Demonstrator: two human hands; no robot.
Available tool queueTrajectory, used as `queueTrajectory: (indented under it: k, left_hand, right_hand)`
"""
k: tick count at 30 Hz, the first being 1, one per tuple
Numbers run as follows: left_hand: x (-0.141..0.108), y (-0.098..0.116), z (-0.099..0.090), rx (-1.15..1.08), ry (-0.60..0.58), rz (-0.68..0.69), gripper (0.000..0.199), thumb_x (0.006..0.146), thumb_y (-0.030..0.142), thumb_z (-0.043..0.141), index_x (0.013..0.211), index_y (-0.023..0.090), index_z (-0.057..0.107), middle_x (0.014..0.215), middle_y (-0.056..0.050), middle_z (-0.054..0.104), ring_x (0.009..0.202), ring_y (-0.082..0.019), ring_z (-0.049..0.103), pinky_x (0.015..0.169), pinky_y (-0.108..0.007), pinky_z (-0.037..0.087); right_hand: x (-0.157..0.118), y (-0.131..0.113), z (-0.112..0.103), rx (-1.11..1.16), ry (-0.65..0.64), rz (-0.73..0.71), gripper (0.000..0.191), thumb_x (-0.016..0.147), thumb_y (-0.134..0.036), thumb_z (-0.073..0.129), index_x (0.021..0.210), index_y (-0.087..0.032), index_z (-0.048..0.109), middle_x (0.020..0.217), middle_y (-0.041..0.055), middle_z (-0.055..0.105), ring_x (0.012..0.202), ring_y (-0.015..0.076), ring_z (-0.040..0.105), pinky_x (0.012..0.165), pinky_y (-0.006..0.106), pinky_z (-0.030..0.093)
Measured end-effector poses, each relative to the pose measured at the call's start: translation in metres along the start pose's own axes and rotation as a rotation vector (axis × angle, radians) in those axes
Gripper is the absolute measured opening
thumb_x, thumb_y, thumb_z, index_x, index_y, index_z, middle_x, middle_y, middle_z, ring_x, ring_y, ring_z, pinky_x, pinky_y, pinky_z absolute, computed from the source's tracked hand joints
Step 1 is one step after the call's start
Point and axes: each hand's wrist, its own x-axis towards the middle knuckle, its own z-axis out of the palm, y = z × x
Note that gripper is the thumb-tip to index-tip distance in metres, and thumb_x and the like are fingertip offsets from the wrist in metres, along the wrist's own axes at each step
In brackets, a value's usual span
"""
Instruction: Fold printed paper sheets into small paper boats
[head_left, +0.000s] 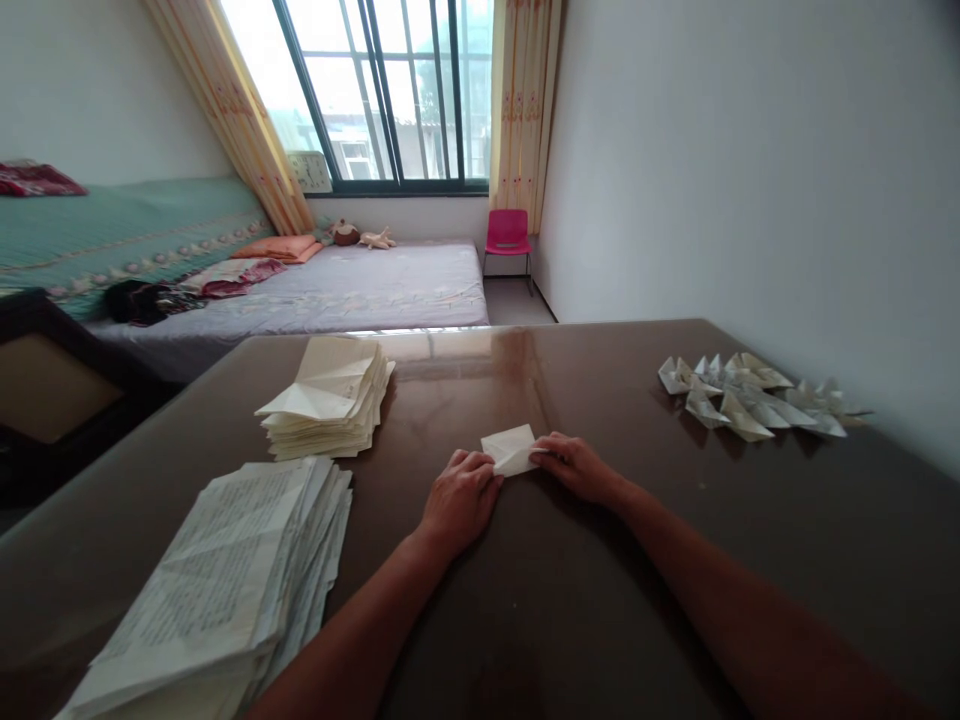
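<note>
Daylight pours through the window [397,100], its panes washed nearly white, while the near part of the counter [585,610] sits in dim brown shade. The glossy top catches pale glare along its far edge and mirrors the folded papers [746,414] darkly. Wide-angle distortion stretches the sides; print on the stacked sheets [202,560] looks soft.
</note>
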Motion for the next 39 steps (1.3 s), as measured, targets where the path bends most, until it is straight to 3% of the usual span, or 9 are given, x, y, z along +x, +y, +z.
queueTrajectory:
  k: [3, 5, 7, 10, 13, 20, 27, 39]
  left_hand:
    - [0.003, -0.006, 0.006, -0.066, 0.049, -0.127, 0.024, 0.093, 0.030, 0.044, 0.102, 0.020, 0.063, 0.095, -0.004, 0.066, 0.092, -0.019, 0.056, 0.086, -0.033, 0.047]
    - [0.004, -0.009, 0.009, -0.140, 0.092, -0.201, 0.039, 0.091, 0.027, 0.048, 0.129, 0.020, 0.048, 0.092, -0.003, 0.067, 0.090, -0.019, 0.058, 0.085, -0.033, 0.047]
    - [0.004, -0.009, 0.011, -0.179, 0.106, -0.227, 0.053, 0.090, 0.025, 0.048, 0.141, 0.021, 0.034, 0.092, -0.001, 0.067, 0.091, -0.018, 0.058, 0.085, -0.033, 0.047]
    - [0.004, -0.008, 0.009, -0.096, 0.056, -0.179, 0.035, 0.093, 0.026, 0.042, 0.126, 0.025, 0.055, 0.094, -0.003, 0.066, 0.092, -0.018, 0.056, 0.085, -0.032, 0.046]
    - [0.003, -0.006, 0.007, -0.011, 0.015, -0.131, 0.032, 0.095, 0.026, 0.038, 0.110, 0.027, 0.067, 0.095, -0.004, 0.065, 0.091, -0.018, 0.055, 0.083, -0.031, 0.046]
    - [0.006, -0.003, 0.005, 0.053, -0.004, -0.156, 0.032, 0.095, 0.025, 0.040, 0.114, 0.027, 0.065, 0.095, -0.004, 0.065, 0.092, -0.018, 0.054, 0.084, -0.030, 0.047]
    - [0.009, -0.001, 0.004, 0.086, -0.016, -0.190, 0.031, 0.095, 0.028, 0.038, 0.112, 0.028, 0.065, 0.097, -0.004, 0.062, 0.094, -0.019, 0.054, 0.084, -0.030, 0.047]
    - [0.010, -0.001, 0.008, 0.154, -0.040, -0.197, 0.030, 0.094, 0.028, 0.040, 0.113, 0.029, 0.063, 0.099, -0.004, 0.059, 0.097, -0.019, 0.052, 0.083, -0.029, 0.046]
  right_hand:
    - [0.007, -0.003, 0.007, -0.056, 0.061, 0.141, 0.036, 0.092, -0.048, 0.043, 0.091, -0.022, 0.068, 0.081, 0.0020, 0.067, 0.073, 0.0166, 0.060, 0.068, 0.025, 0.045]
    - [0.011, -0.005, 0.010, -0.091, 0.079, 0.208, 0.035, 0.091, -0.049, 0.044, 0.091, -0.023, 0.068, 0.080, 0.0011, 0.068, 0.072, 0.0170, 0.060, 0.066, 0.025, 0.043]
    - [0.013, -0.006, 0.014, -0.116, 0.103, 0.236, 0.034, 0.090, -0.049, 0.045, 0.091, -0.024, 0.068, 0.082, 0.0008, 0.070, 0.073, 0.0171, 0.061, 0.065, 0.024, 0.042]
    - [0.015, -0.006, 0.017, -0.177, 0.146, 0.254, 0.032, 0.089, -0.050, 0.047, 0.088, -0.024, 0.066, 0.080, 0.0006, 0.069, 0.071, 0.0166, 0.060, 0.064, 0.024, 0.039]
    - [0.016, -0.005, 0.015, -0.247, 0.137, 0.272, 0.029, 0.090, -0.047, 0.046, 0.085, -0.022, 0.061, 0.075, 0.0003, 0.066, 0.067, 0.0156, 0.058, 0.060, 0.024, 0.035]
    - [0.033, -0.009, 0.004, -0.403, -0.020, 0.251, 0.022, 0.093, -0.039, 0.044, 0.088, -0.023, 0.059, 0.080, 0.0021, 0.068, 0.075, 0.0163, 0.061, 0.060, 0.024, 0.031]
    - [0.031, -0.017, 0.020, -0.526, 0.081, 0.316, 0.024, 0.094, -0.039, 0.039, 0.096, -0.024, 0.058, 0.091, 0.0054, 0.070, 0.080, 0.0194, 0.064, 0.059, 0.026, 0.031]
    - [0.031, -0.021, 0.020, -0.538, 0.071, 0.348, 0.025, 0.093, -0.041, 0.040, 0.096, -0.024, 0.058, 0.090, 0.0056, 0.070, 0.080, 0.0197, 0.064, 0.060, 0.026, 0.032]
